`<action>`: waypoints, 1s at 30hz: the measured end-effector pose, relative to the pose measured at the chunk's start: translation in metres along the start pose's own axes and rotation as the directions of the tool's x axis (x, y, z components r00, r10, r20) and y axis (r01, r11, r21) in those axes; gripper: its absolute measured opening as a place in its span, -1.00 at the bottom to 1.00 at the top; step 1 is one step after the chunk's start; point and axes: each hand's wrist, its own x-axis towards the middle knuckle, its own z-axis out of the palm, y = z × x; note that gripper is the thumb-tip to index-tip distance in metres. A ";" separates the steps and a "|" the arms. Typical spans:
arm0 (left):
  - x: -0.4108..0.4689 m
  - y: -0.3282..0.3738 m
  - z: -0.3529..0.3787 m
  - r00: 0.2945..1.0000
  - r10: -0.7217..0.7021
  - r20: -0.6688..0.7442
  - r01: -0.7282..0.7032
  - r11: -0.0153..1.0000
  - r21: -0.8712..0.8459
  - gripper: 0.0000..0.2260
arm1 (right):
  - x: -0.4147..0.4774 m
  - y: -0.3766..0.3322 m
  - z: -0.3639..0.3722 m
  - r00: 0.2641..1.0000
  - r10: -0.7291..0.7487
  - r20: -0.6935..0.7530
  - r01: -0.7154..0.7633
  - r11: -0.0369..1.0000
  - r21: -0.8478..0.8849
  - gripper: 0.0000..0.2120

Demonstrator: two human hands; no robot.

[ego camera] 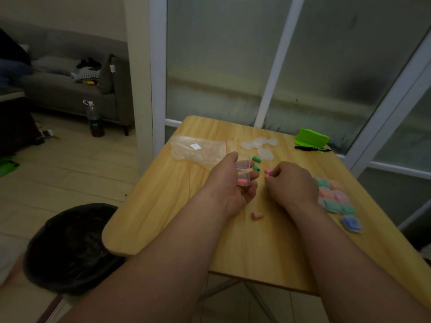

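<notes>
Nearest, a loose peach foam earplug [256,215] is seen lying on the pale wooden table [163,217], between the two wrists. Just beyond it, a small clear plastic hinged case [243,170] is held open in the curled fingers of the left hand [229,184], above the middle of the table, with an orange plug inside. A pink foam earplug [267,176] is pinched at the fingertips of the right hand [291,183], just beside the case's mouth.

The plug is judged light, soft and easily squashed, best taken by its middle with a gentle pinch. The case is judged thin, slick and brittle at the hinge, best gripped by the base walls so that the lid stays free.

A cluster of filled clear cases [335,197] lies along the right edge. Two green foam earplugs [256,159] lie just past the hands, close enough to be knocked. Farther off are empty clear cases [260,144], a crumpled clear zip bag [198,149], and at the far right corner a black marker [312,149] and a green pouch [311,137].
</notes>
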 end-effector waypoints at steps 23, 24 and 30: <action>-0.011 -0.007 0.015 0.991 -0.045 0.127 0.052 0.997 -0.056 -0.58 | -0.034 -0.002 -0.046 0.877 -0.474 -0.076 0.463 0.794 0.394 -0.85; -0.012 -0.009 0.016 0.989 -0.051 0.139 0.060 0.997 -0.057 -0.57 | -0.036 -0.002 -0.045 0.872 -0.484 -0.072 0.476 0.805 0.354 -0.82; -0.014 -0.014 0.018 0.985 -0.119 0.122 0.119 0.993 0.007 -0.58 | -0.039 0.002 -0.044 0.864 -0.502 -0.039 0.493 0.827 0.269 -0.73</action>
